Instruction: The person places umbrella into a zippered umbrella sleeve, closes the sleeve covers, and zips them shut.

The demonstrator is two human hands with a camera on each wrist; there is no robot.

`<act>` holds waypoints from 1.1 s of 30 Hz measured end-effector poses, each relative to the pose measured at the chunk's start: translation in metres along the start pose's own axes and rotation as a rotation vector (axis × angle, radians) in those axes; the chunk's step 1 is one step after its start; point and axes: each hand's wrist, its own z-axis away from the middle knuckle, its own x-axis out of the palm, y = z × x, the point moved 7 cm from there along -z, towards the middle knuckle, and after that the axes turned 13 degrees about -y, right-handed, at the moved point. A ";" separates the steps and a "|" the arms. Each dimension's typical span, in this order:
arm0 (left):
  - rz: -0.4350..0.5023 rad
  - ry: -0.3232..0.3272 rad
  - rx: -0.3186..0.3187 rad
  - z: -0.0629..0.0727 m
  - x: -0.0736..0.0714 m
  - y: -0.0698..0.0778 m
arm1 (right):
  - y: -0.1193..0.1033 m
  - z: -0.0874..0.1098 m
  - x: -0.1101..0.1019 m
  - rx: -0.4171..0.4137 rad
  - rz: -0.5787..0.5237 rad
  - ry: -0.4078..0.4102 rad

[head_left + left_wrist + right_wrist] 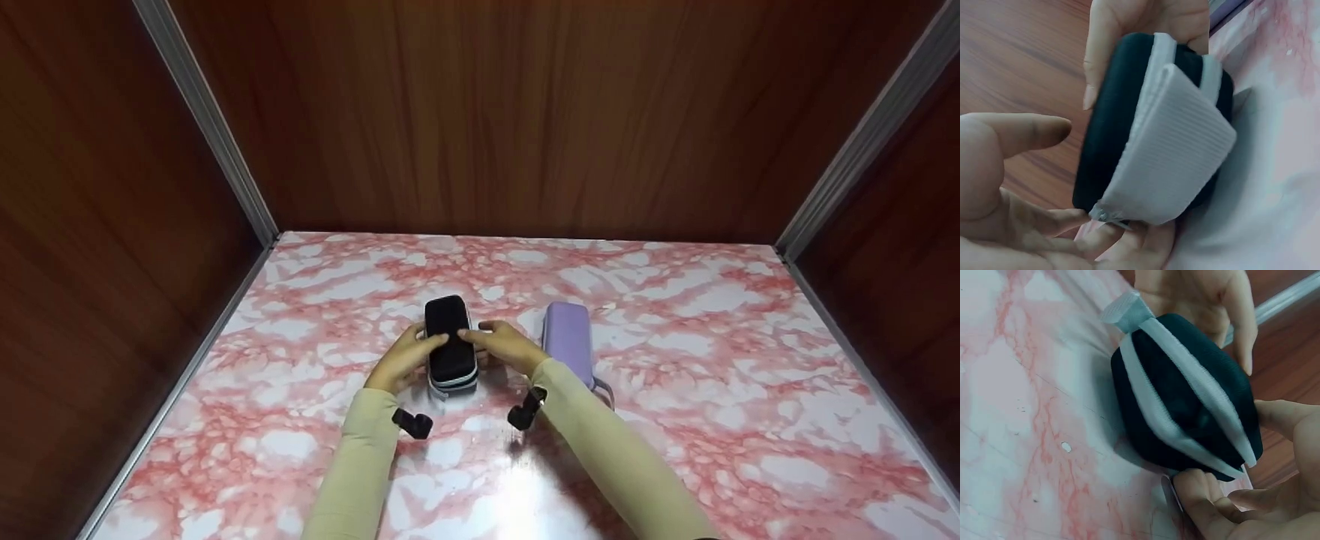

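A black zip case (450,356) with pale zipper bands stands on the table between both hands. My left hand (403,358) holds its left side, fingers low along the edge and thumb over the top. From the right, my right hand (514,349) grips the other side, its thumb also above the lid. A pale ribbed strap (1176,152) hangs across the near end in the left wrist view, close to a small metal zipper pull (1107,216). In the right wrist view the two zipper bands (1193,382) stand apart, with a dark gap between them; the inside is too dark to make out.
A purple case (570,341) with a grey wrist loop (604,390) lies right of the black one, beside my right forearm. The table (712,420) has a red and white marbled top. Brown wood panels (480,120) enclose the back and sides.
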 end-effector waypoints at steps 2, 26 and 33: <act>0.006 -0.001 0.026 -0.001 0.001 0.002 | -0.002 0.000 0.003 -0.017 -0.004 -0.025; 0.262 -0.053 0.082 0.005 0.013 0.013 | -0.027 0.019 -0.002 -0.175 -0.148 -0.034; 0.159 -0.045 0.118 0.013 0.012 0.020 | -0.029 0.023 -0.009 -0.207 -0.226 -0.030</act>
